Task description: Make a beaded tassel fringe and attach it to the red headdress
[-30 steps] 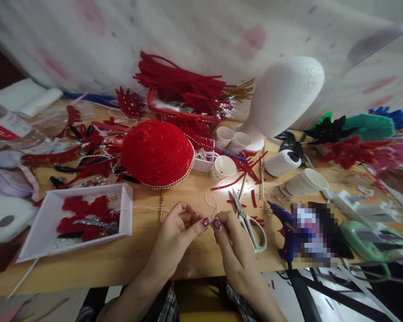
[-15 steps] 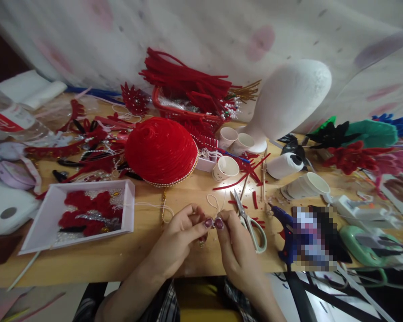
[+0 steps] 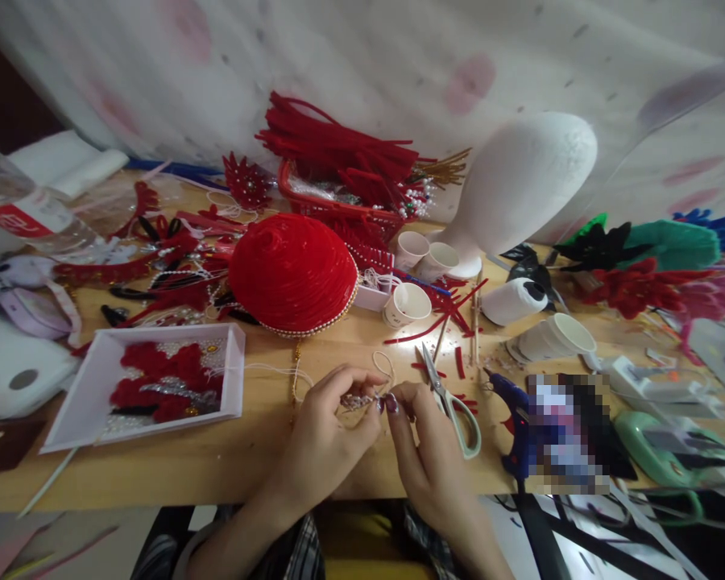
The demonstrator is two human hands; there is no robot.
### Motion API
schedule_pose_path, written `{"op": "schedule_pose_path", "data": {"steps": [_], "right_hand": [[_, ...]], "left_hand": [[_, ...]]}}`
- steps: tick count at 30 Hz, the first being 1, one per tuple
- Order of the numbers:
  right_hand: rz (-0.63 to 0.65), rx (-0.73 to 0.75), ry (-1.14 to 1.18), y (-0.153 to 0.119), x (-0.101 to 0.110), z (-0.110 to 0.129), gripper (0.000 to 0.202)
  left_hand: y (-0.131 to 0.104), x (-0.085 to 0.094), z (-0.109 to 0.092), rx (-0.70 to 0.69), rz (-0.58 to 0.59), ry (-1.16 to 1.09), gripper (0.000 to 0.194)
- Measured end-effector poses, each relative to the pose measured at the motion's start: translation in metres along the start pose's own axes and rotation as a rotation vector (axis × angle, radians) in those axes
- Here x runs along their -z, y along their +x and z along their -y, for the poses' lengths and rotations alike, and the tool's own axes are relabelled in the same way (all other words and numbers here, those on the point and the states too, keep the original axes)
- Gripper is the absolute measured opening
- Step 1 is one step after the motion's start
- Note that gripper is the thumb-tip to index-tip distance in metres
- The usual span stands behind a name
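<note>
My left hand [image 3: 329,431] has its fingers curled around a small silvery beaded ornament [image 3: 356,400], part of which shows between thumb and fingers. Close beside it, my right hand [image 3: 428,439] pinches white thread [image 3: 382,360] at the ornament's right end; the exact grip is hidden by the fingertips. The thread loops up above both hands onto the table. Just right of my right hand lie scissors [image 3: 470,431] with pale handles, blades toward the back. To the left, a white box [image 3: 235,379] holds red fuzzy flower pieces [image 3: 181,362], pearls and a silvery piece.
Behind my hands stands a red domed hat-like piece [image 3: 293,270] edged with pearls. Paper cups [image 3: 406,310], a thread cone [image 3: 513,300] and a white foam head [image 3: 528,181] stand further back. At right lie a blue glue gun [image 3: 516,419] and a power strip [image 3: 634,379].
My left hand has turned, so the silvery beaded ornament now shows between its fingers. My right hand stays pinched beside it. The view has shifted slightly.
</note>
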State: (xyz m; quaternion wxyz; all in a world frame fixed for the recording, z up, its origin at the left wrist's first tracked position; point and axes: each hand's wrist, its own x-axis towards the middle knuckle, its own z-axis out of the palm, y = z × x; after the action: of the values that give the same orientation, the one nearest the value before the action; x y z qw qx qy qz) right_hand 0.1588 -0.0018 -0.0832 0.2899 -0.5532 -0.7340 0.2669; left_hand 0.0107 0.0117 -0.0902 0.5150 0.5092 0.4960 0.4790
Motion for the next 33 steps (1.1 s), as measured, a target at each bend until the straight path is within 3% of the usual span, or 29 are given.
{"op": "schedule_pose_path", "data": {"steps": [4,7,14,18,21,26,29,31,33], "right_hand": [[-0.066,0.083,-0.111,0.000,0.000,0.000,0.009],[-0.080,0.090,-0.097,-0.001,0.001,0.000,0.010],[-0.020,-0.058,0.130,-0.001,0.007,0.002,0.015],[-0.034,-0.063,0.127,0.001,0.008,0.003,0.015],[-0.047,-0.040,0.104,0.002,0.005,0.003,0.015],[-0.124,0.050,-0.059,0.002,0.001,0.000,0.011],[-0.077,0.061,-0.121,0.001,0.006,0.002,0.011],[0.009,0.032,-0.068,0.001,0.012,0.004,0.012],[0.117,-0.005,0.032,0.001,0.019,0.006,0.015]], "left_hand": [[-0.001,-0.001,0.001,-0.149,-0.098,0.205,0.021],[-0.002,0.000,0.000,-0.180,-0.103,0.241,0.017],[-0.003,0.002,-0.001,0.004,0.042,0.007,0.016],[-0.002,0.000,-0.001,0.032,0.036,-0.035,0.015],[-0.002,0.000,0.001,-0.079,-0.030,0.119,0.013],[-0.004,0.001,0.003,-0.408,-0.124,0.433,0.013],[-0.003,0.003,-0.001,-0.568,-0.199,0.511,0.013],[-0.001,0.005,-0.003,-0.605,-0.158,0.477,0.015],[0.001,0.007,-0.003,-0.556,-0.025,0.375,0.019]]}}
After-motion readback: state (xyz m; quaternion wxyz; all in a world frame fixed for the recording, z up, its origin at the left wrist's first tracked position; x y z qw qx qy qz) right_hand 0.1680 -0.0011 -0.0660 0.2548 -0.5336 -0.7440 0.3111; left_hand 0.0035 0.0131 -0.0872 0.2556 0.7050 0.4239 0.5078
